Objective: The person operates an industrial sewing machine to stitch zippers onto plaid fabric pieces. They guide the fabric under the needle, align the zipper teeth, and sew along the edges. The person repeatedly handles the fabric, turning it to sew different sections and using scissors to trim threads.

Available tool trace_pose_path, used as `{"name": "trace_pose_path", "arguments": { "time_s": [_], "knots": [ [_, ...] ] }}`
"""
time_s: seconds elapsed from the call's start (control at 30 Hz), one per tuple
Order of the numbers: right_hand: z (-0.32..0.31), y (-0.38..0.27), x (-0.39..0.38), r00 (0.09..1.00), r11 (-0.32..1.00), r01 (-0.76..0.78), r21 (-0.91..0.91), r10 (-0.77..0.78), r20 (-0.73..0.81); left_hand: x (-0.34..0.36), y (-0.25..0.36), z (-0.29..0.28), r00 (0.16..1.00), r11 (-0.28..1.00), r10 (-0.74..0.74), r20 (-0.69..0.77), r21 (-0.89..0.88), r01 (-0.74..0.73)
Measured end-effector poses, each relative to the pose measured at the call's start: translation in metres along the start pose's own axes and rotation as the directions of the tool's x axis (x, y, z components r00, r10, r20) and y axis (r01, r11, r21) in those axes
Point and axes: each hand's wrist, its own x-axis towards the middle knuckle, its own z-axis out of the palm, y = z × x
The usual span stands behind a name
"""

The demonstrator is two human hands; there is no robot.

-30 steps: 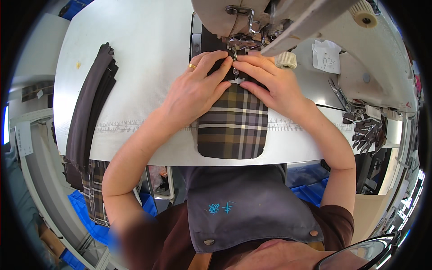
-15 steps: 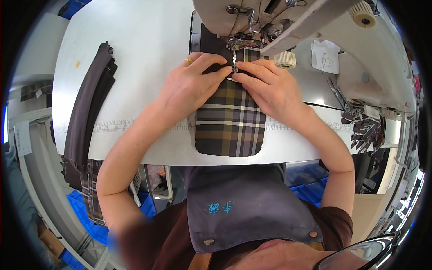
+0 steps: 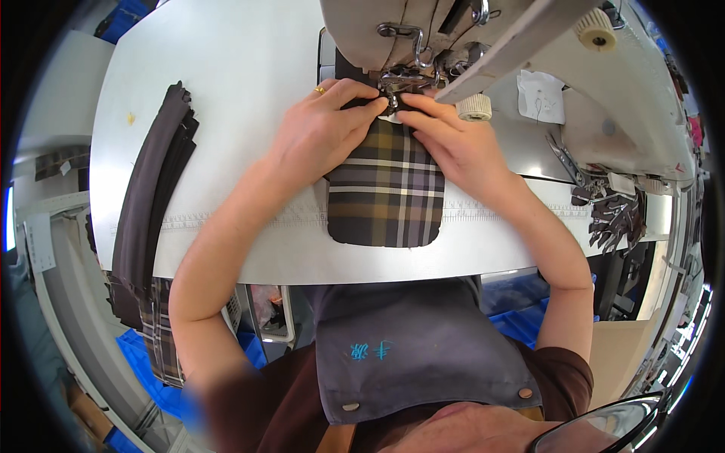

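Observation:
A plaid fabric piece (image 3: pixel 385 204) with rounded corners lies under the sewing machine (image 3: pixel 377 30), with a short zipper and a small white strip at its upper edge by the presser foot (image 3: pixel 393 81). My left hand (image 3: pixel 325 128) rests on the work just left of the foot, fingers extended and bent slightly, fingertips pressing beside the zipper. On the right, my right hand (image 3: pixel 461 147) lies with fingers stretched toward the foot, touching the same work. Part of the work under my fingers and the machine is hidden.
The white table (image 3: pixel 211 90) carries dark strips (image 3: pixel 151 181) at left. At right lie a paper scrap (image 3: pixel 540 97), scissors (image 3: pixel 563 158) and a cluster of small metal pieces (image 3: pixel 615 215). Plaid cloth (image 3: pixel 162 332) and blue trays (image 3: pixel 136 355) are below the table edge.
The plaid piece has moved away from me, farther under the machine, and the zipper is more covered by the foot. Both hands have shifted with the work, the right wrist slightly leftward.

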Motion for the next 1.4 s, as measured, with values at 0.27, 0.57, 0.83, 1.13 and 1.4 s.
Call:
{"name": "trace_pose_path", "arguments": {
  "time_s": [0.27,0.57,0.83,1.13,1.4],
  "knots": [
    [-0.026,0.005,0.032,0.704,0.325,-0.659,0.679,0.584,0.404,0.0,-0.001,0.003,0.999,0.996,-0.046,-0.026,-0.083,0.043],
    [-0.015,0.002,0.035,0.715,0.352,-0.664,0.66,0.555,0.424,0.003,0.0,0.002,0.998,0.997,-0.065,-0.002,-0.052,0.065],
    [0.001,0.018,0.019,0.973,0.938,-0.23,0.26,0.23,0.031,0.001,-0.003,0.003,0.999,0.998,-0.024,-0.03,-0.054,0.022],
    [0.015,0.02,0.014,0.982,0.988,0.122,-0.093,-0.134,-0.135,0.001,-0.005,-0.002,0.992,0.985,-0.114,0.045,-0.127,0.119],
    [0.011,0.013,0.018,0.977,0.974,0.156,-0.163,-0.176,-0.118,0.002,-0.008,0.002,0.996,0.987,-0.086,-0.038,-0.14,0.08]
  ]
}}
